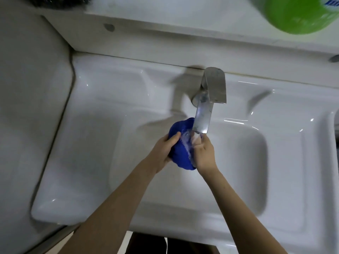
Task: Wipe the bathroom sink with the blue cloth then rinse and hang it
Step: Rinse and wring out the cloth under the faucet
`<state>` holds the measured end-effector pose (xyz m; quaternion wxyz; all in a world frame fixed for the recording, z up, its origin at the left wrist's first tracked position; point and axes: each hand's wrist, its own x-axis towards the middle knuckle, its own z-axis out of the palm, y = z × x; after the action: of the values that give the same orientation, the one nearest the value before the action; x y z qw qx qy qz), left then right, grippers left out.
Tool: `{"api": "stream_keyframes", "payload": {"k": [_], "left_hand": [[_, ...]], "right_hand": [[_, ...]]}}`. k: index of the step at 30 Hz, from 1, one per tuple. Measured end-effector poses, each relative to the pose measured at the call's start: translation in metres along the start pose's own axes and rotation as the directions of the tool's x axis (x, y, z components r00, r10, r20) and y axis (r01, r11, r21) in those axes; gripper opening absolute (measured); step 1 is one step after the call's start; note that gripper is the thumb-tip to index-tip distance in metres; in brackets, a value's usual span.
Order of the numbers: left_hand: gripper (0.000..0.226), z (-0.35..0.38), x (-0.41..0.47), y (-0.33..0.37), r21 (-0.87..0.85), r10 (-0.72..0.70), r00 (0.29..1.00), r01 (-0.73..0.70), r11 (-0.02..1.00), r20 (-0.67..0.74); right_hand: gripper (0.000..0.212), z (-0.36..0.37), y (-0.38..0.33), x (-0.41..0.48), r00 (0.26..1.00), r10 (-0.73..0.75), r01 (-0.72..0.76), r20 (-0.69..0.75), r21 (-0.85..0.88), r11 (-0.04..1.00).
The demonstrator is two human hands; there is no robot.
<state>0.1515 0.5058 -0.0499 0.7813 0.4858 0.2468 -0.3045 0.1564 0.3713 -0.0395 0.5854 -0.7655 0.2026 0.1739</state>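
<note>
The blue cloth [180, 147] is bunched into a ball over the white sink basin [238, 162], directly under the spout of the metal faucet [209, 103]. Water runs from the spout onto the cloth. My left hand [163, 151] grips the cloth from its left side with the thumb on top. Pressed against the cloth's right side is my right hand [204, 154], with its fingers up in the water stream. The lower part of the cloth is hidden between the two hands.
A white ledge [165, 39] runs behind the sink. A green tub [300, 13] stands on it at the top right, and a dark object [60, 1] at the top left. The sink's flat rim [88, 143] extends to the left.
</note>
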Motion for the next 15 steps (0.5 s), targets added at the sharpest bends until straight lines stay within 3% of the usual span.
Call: {"api": "stream_keyframes", "payload": {"k": [3,6,8,11,13,15], "left_hand": [[0.025,0.000,0.002,0.001,0.146,0.122,0.984,-0.103,0.984,-0.129],[0.033,-0.006,0.004,0.002,0.162,0.199,0.965,-0.172,0.972,-0.169],[0.046,-0.008,0.009,0.003,0.102,0.119,0.986,-0.107,0.989,-0.117],[0.046,0.001,0.022,-0.002,-0.034,-0.152,0.988,0.152,0.988,0.015],[0.044,0.011,0.030,-0.009,-0.174,-0.292,0.956,0.284,0.943,-0.025],[0.039,0.019,0.033,-0.020,-0.262,-0.371,0.918,0.327,0.908,-0.139]], "right_hand": [[0.012,0.002,0.009,0.000,0.989,-0.137,0.116,-0.058,-0.267,0.957],[0.018,-0.002,0.007,-0.006,0.990,-0.034,0.025,-0.140,-0.067,0.997],[0.011,-0.005,0.001,-0.007,0.983,0.035,-0.020,-0.183,0.086,0.996],[0.008,0.009,-0.007,-0.028,0.982,0.021,0.012,-0.186,0.177,0.984],[0.019,0.028,-0.004,-0.042,0.985,-0.049,0.056,-0.167,0.036,0.998],[0.029,0.034,-0.003,-0.020,0.976,-0.072,0.024,-0.206,-0.226,0.974]]}}
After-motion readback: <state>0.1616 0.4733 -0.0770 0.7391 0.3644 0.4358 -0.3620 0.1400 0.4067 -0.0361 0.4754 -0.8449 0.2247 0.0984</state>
